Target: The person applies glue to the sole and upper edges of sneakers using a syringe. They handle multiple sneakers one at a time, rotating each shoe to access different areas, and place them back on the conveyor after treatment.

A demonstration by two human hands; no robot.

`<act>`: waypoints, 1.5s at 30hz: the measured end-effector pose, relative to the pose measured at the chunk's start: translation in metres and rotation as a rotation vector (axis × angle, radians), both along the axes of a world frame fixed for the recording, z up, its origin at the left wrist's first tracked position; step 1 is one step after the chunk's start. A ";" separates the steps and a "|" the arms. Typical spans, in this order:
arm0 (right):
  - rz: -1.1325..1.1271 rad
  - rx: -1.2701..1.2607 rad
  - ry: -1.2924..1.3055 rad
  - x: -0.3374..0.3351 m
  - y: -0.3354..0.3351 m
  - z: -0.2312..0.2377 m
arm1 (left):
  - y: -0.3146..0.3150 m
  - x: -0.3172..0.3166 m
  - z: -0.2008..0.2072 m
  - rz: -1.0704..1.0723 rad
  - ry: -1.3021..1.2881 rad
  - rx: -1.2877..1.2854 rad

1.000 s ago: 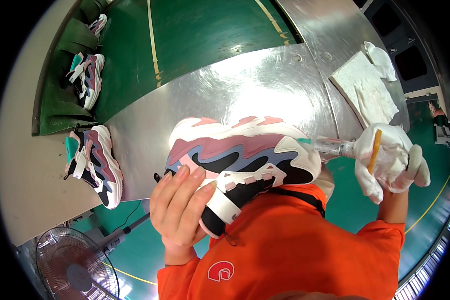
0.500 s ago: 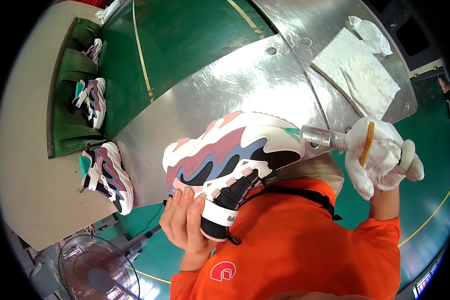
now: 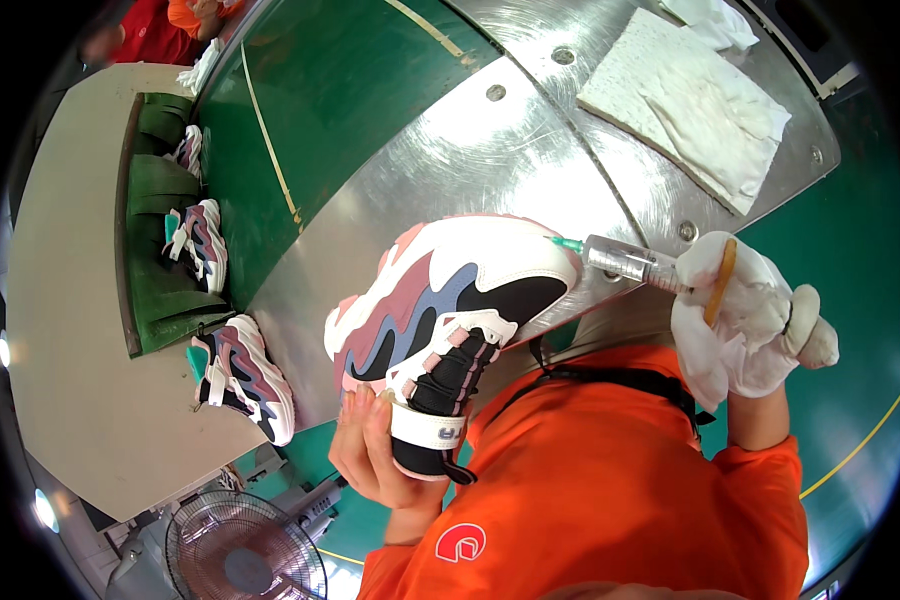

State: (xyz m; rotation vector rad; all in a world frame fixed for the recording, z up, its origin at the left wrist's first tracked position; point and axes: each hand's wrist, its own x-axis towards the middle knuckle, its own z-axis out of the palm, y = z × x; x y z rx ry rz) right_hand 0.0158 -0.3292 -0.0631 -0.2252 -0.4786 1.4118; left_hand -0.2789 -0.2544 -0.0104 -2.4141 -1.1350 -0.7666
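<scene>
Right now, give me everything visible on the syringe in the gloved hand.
The syringe is a clear plastic barrel with a green hub and a fine needle. It lies almost level, pointing left. The right hand, in a white glove, grips its rear end, with a thin orange stick alongside. The needle tip meets the white toe edge of the sneaker, which the bare left hand holds up by the heel. Its contents cannot be told.

I saw brushed, shiny metal on the table, and smooth, slightly glossy synthetic panels on the sneaker. The syringe looked like clear plastic, gripped in a white cloth glove. A rough white paper towel lay matt on the steel.
</scene>
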 end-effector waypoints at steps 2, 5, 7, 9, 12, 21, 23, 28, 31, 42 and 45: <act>0.005 -0.033 0.023 -0.001 -0.004 0.001 | -0.001 0.000 0.000 -0.003 0.002 0.008; -0.036 -0.078 0.073 -0.006 -0.009 0.003 | -0.001 0.001 0.000 -0.006 0.003 0.011; -0.075 -0.111 0.108 -0.011 -0.012 0.006 | -0.001 0.002 0.000 -0.010 -0.004 0.010; -0.105 -0.137 0.132 -0.014 -0.013 0.009 | -0.001 0.002 -0.001 -0.014 -0.018 0.011; -0.123 -0.127 0.125 -0.016 -0.016 0.011 | -0.002 0.003 -0.001 -0.019 -0.021 0.013; -0.159 -0.106 0.013 -0.017 -0.024 0.020 | -0.002 0.001 -0.002 -0.021 -0.036 0.028; -0.148 -0.211 -0.070 -0.016 -0.025 0.032 | -0.002 0.000 -0.001 -0.028 -0.026 0.019; -0.089 -0.374 -0.291 -0.020 -0.018 0.061 | -0.002 -0.002 0.003 -0.029 -0.026 -0.020; -0.068 -0.359 -0.193 -0.027 -0.018 0.064 | 0.003 0.000 0.011 -0.045 -0.021 -0.066; -0.078 -0.072 -0.425 -0.033 -0.014 0.037 | 0.042 0.012 0.044 -0.083 -0.016 -0.278; -0.076 -0.022 -0.485 -0.033 -0.014 0.024 | 0.050 0.017 0.054 -0.068 -0.026 -0.355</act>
